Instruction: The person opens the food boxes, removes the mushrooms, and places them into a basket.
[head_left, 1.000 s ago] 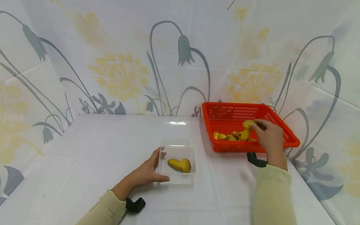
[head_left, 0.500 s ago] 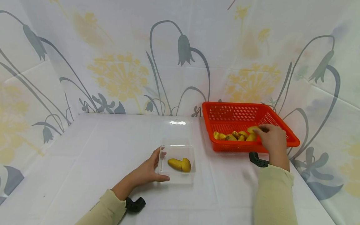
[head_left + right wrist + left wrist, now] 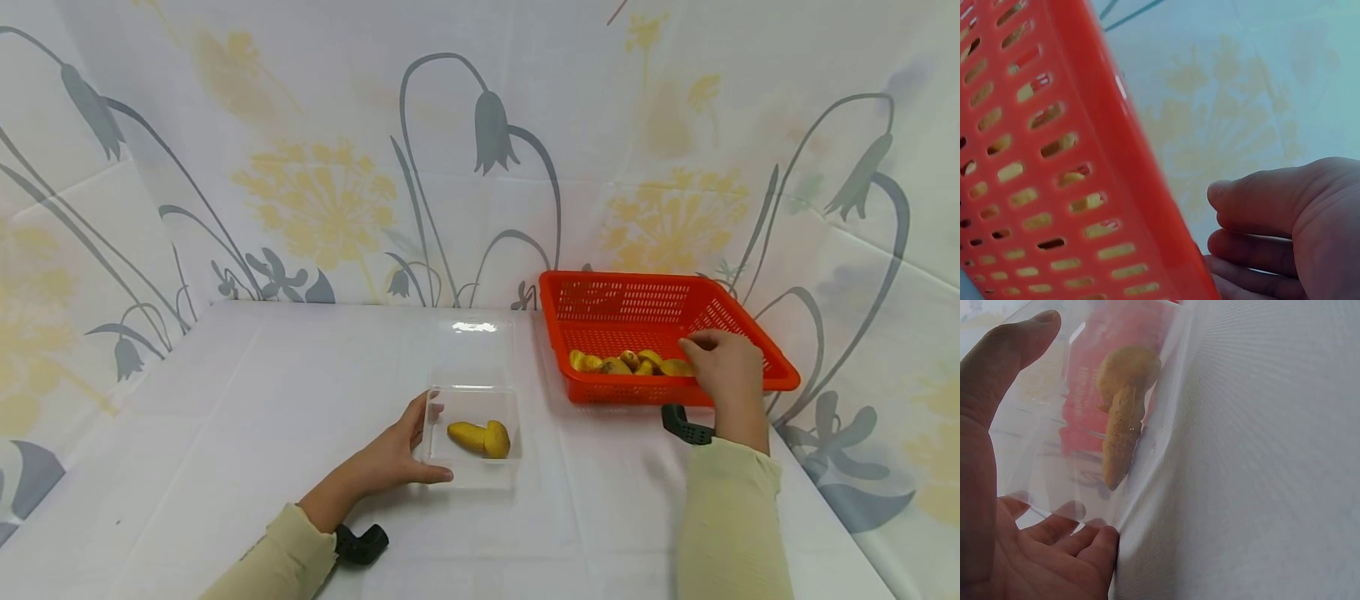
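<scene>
My left hand [image 3: 393, 452] holds the left side of a clear plastic box [image 3: 438, 450], thumb at the near side and fingers at the far side. Inside the box lies one yellow mushroom [image 3: 480, 438], also seen through the wall in the left wrist view [image 3: 1124, 419]. My right hand [image 3: 726, 371] is over the right part of a red plastic basket [image 3: 609, 388], fingers bent, nothing visible between them. Close below its fingertips a yellow mushroom [image 3: 677, 367] lies in the basket, beside several others [image 3: 622, 363]. In the right wrist view, thumb and fingers are beside the basket's rim.
Behind the box extends its clear lid [image 3: 476, 346], flat on the white tabletop [image 3: 315, 367]. A flower-printed cloth [image 3: 330, 200] stands behind the table and at both sides. The basket is at the back right, near the cloth.
My right hand lowered the mushroom it held into the basket and let go of it. The left hand, the box and the mushroom in it stay in place.
</scene>
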`<action>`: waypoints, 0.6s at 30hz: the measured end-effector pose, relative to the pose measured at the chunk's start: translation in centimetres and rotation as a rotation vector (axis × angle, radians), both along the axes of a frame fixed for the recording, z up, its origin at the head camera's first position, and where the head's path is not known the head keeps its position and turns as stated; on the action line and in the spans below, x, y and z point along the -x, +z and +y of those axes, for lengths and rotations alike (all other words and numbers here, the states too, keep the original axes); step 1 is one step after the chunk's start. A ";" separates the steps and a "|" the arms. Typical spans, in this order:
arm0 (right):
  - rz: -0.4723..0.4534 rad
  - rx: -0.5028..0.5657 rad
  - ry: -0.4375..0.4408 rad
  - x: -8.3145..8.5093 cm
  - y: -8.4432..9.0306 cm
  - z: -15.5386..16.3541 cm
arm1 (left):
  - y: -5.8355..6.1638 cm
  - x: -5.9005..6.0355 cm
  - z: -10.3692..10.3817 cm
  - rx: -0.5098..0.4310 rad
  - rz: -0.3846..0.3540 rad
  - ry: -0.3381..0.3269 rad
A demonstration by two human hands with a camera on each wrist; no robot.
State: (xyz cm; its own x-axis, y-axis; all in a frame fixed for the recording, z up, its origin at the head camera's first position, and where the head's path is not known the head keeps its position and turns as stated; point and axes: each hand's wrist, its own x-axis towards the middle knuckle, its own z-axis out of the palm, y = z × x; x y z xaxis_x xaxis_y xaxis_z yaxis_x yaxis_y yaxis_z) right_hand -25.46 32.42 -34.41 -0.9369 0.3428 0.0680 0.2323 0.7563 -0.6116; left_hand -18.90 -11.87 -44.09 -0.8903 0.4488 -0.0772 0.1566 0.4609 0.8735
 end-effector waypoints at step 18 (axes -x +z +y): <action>0.100 -0.076 0.152 -0.6 1.7 -3.3 | 0.1 0.0 0.1 -0.002 -0.003 0.009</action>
